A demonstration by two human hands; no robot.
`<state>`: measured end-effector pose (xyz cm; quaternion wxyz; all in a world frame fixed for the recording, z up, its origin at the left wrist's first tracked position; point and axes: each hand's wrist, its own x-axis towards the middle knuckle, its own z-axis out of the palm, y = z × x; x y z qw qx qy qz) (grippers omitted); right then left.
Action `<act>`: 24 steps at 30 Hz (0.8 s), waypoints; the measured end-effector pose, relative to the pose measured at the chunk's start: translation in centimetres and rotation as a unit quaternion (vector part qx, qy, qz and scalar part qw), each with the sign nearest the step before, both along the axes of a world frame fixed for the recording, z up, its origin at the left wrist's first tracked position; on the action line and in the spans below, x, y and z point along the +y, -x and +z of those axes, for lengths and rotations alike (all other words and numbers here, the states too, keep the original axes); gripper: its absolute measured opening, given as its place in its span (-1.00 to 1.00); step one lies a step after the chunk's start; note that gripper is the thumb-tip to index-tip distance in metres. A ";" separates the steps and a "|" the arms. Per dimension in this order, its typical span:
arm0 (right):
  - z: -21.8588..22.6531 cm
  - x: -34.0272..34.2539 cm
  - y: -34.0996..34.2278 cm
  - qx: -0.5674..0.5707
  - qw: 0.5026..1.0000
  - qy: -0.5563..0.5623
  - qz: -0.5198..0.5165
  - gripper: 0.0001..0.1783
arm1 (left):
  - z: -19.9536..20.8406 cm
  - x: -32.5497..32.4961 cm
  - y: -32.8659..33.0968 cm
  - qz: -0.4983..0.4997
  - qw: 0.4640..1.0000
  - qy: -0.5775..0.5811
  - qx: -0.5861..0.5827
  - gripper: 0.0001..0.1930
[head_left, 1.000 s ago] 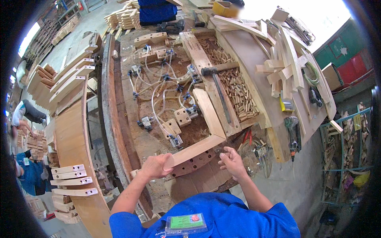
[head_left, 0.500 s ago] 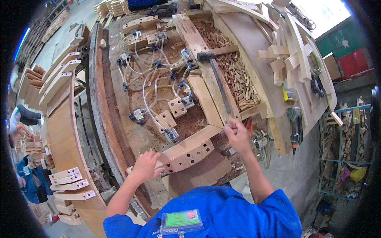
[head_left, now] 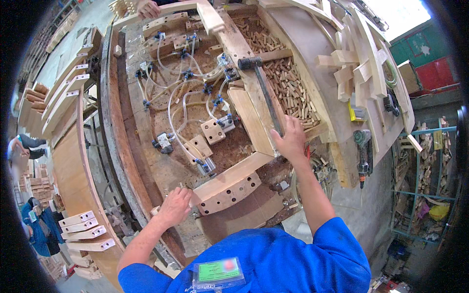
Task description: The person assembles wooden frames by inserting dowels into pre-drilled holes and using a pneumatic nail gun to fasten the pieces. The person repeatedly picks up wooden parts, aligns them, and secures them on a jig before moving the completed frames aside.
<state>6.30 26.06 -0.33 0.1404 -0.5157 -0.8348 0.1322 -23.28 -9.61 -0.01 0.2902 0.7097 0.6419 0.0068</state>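
Note:
My right hand [head_left: 292,140] is at the lower end of a hammer [head_left: 267,95] with a black head and a long dark handle. The thumb and fingers are apart on either side of the handle end. The hammer lies along a wooden board beside a bin of dowels [head_left: 288,90]. My left hand [head_left: 177,206] is curled closed by the left end of a curved wooden block with dark holes [head_left: 229,193]. What its fingers hold, if anything, is too small to name. A pale wooden rail [head_left: 232,173] runs between the hands.
Pneumatic clamps with clear hoses [head_left: 171,95] cover the bench's middle. At the far edge, another person's hand [head_left: 147,9] is on a wooden frame part [head_left: 211,18]. Curved wooden parts [head_left: 87,232] rest at left. A power drill [head_left: 362,154] hangs at right.
My right hand has moved up to the hammer handle and its fingers have spread. My left hand has curled its fingers. A co-worker's hand and a wooden frame part have appeared at the far edge.

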 end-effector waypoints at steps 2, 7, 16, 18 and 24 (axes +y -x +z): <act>-1.0 -0.4 1.5 -0.054 0.999 0.001 -0.007 0.14 | 0.0 0.1 0.3 -0.003 1.000 -0.015 0.004 -0.45; -2.4 -1.8 5.0 -0.140 0.989 0.013 -0.042 0.60 | 0.0 -0.1 -0.1 0.004 1.000 -0.008 0.020 -0.43; -0.9 -1.2 6.5 -0.141 0.983 0.071 -0.090 0.57 | -0.4 -0.6 -0.8 0.022 0.999 -0.014 0.047 -0.44; -0.8 -1.1 6.9 -0.149 0.981 0.062 -0.104 0.55 | -0.3 -0.6 -0.7 0.024 0.999 -0.010 0.048 -0.44; -1.2 -1.2 7.1 -0.137 0.983 0.055 -0.107 0.58 | 0.7 -0.6 -0.6 0.032 0.997 -0.013 0.066 -0.46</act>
